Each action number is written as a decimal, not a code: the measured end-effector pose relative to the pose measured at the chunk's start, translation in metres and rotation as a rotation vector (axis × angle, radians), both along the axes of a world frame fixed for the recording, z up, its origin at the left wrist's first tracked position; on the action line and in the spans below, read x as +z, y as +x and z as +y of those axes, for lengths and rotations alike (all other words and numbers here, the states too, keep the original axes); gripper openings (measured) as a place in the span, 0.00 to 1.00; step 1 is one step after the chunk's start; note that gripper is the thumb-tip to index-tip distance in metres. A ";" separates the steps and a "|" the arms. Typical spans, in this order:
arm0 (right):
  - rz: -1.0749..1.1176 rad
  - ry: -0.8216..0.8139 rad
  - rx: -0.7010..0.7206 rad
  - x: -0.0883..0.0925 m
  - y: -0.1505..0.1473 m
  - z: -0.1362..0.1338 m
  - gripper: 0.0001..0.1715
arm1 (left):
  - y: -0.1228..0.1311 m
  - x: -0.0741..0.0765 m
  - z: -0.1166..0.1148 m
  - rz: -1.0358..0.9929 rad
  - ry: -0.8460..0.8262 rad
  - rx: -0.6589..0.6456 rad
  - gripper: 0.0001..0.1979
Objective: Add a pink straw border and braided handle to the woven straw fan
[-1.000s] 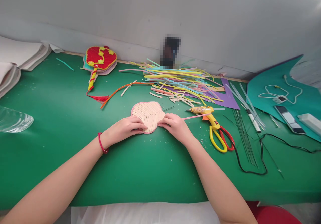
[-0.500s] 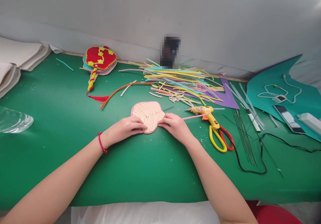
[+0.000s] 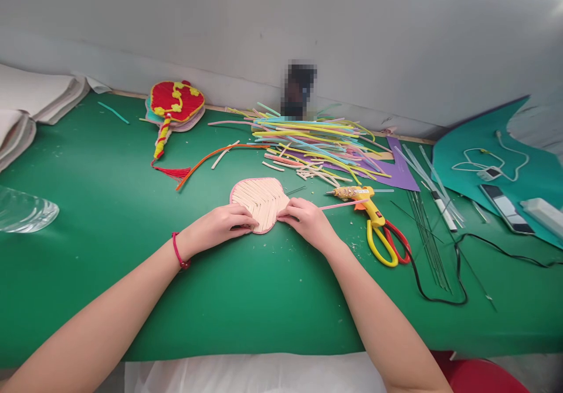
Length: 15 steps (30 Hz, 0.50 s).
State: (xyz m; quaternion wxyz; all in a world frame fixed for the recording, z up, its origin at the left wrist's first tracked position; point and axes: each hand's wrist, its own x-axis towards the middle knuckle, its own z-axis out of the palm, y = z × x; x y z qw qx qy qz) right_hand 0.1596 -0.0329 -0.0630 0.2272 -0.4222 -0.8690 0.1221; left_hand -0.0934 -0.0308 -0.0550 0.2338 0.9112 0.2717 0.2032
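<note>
A rounded fan face (image 3: 259, 199) of cream fuzzy strips in a herringbone pattern, edged in pink, lies on the green table. My left hand (image 3: 235, 222) pinches its lower left rim between thumb and fingers. At its right rim, my right hand (image 3: 303, 220) is closed, thumb and fingers pressed together on a pink pipe cleaner (image 3: 341, 205). The loose end of that pipe cleaner sticks out to the right, by the yellow glue gun (image 3: 367, 199). My fingers hide parts of the rim.
Behind lies a pile of pastel pipe cleaners (image 3: 308, 138) with short cut pieces. A red fan (image 3: 178, 98) is at the back left, a glass (image 3: 29, 210) at the left. Scissors (image 3: 382, 246), green wires (image 3: 428, 240), a black cord (image 3: 440, 300) and a phone (image 3: 505, 208) are on the right.
</note>
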 end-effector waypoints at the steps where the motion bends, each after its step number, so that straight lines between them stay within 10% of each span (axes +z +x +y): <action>1: -0.002 0.000 0.000 0.000 0.000 0.000 0.07 | 0.000 0.000 0.000 0.004 -0.006 0.001 0.11; 15: 0.002 0.004 -0.009 0.001 -0.001 -0.001 0.06 | 0.007 0.005 -0.006 0.115 -0.008 0.065 0.08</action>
